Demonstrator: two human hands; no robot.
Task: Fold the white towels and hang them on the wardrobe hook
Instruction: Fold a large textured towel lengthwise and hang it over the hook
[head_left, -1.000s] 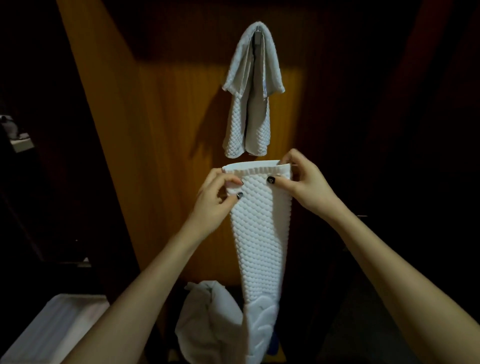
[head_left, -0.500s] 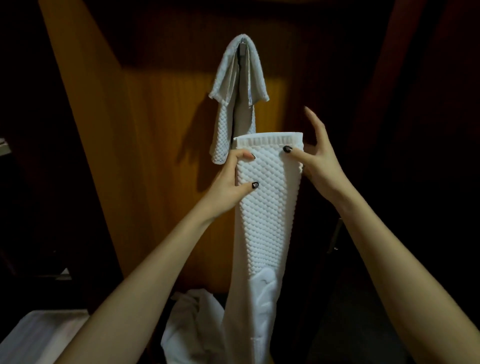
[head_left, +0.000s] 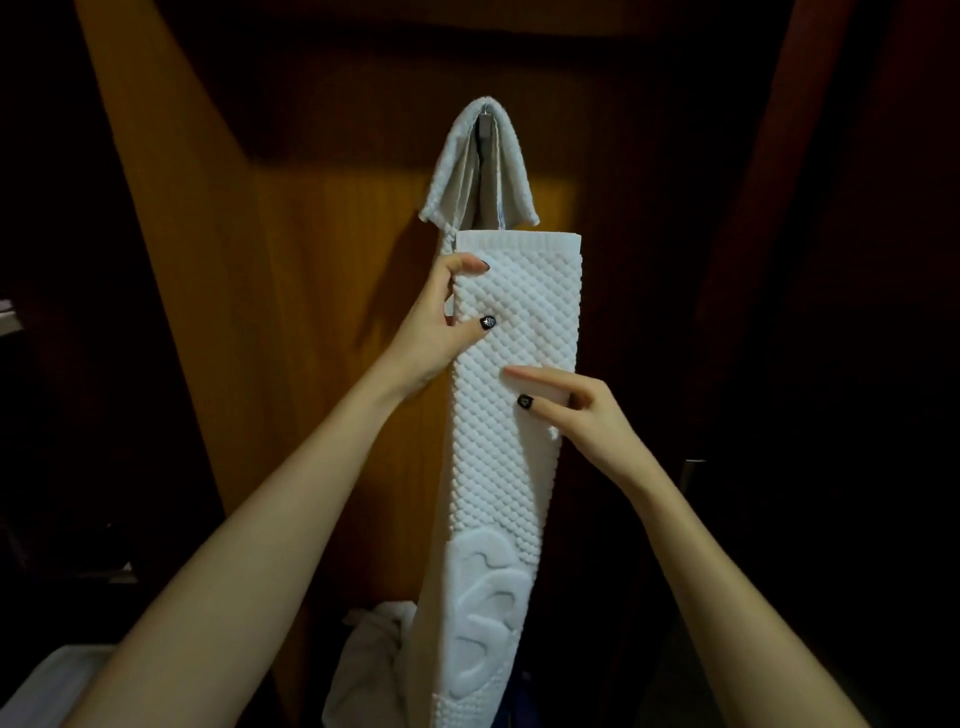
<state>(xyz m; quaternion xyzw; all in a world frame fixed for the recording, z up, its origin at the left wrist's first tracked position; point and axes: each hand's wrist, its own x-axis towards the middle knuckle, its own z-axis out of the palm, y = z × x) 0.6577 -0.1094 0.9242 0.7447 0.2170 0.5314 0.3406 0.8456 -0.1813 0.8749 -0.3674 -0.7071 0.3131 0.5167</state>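
**Desk:** Where is the towel on your feed?

**Operator:** I see the folded towel (head_left: 511, 467) held up as 1 long narrow strip in front of the wooden wardrobe panel (head_left: 322, 291). Its hemmed top edge sits just under the lower corners of the hung towel (head_left: 452, 166), which drapes over the hook (head_left: 485, 127) in 2 halves.

**Desk:** And the hands?

**Operator:** The left hand (head_left: 436, 332) grasps the strip's left edge near the top. I see the thumb pressed on the waffle front, the index fingertip curled onto it higher up, and the rest behind the cloth. The right hand (head_left: 597, 415) is lower, at the right edge. Its index finger lies straight across the front, the thumb rests just beneath it, and the other fingers are bent by the edge. I cannot tell whether it pinches the fabric or only touches it.

**Desk:** How does the strip hang?

**Operator:** Nearly upright, with a smooth raised motif in its lower part.

**Desk:** Anything else?

**Operator:** I have a heap of white cloth (head_left: 371, 660) low down, left of the strip's lower end, and a pale surface (head_left: 47, 680) in the bottom left corner. The rest is too dark for me to read.
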